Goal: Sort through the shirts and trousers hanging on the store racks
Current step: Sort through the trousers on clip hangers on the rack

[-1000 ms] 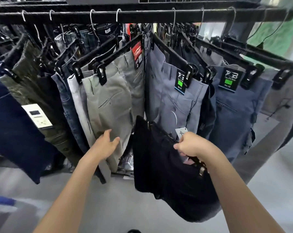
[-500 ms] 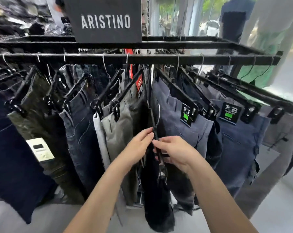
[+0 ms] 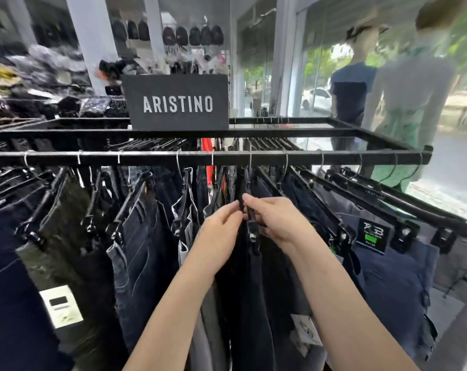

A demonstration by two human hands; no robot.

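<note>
Fingers (image 3: 233,212) of left hand (image 3: 218,236) and right hand (image 3: 279,223): both sets pinch one black clip hanger (image 3: 252,231) carrying dark trousers (image 3: 253,303), hung on rack rail (image 3: 146,158) below ARISTINO sign (image 3: 177,103).

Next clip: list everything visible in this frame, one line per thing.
rail: one, black, across the frame
sign: one, black with white lettering, above the rail
trousers: many, mostly dark blue, some olive and grey, hanging from the rail
hanger: one, black, centre, between the hands
mannequins: two, clothed, right side
backpacks: several, dark, far back
left hand: one, pinching the hanger
right hand: one, gripping the hanger
</note>
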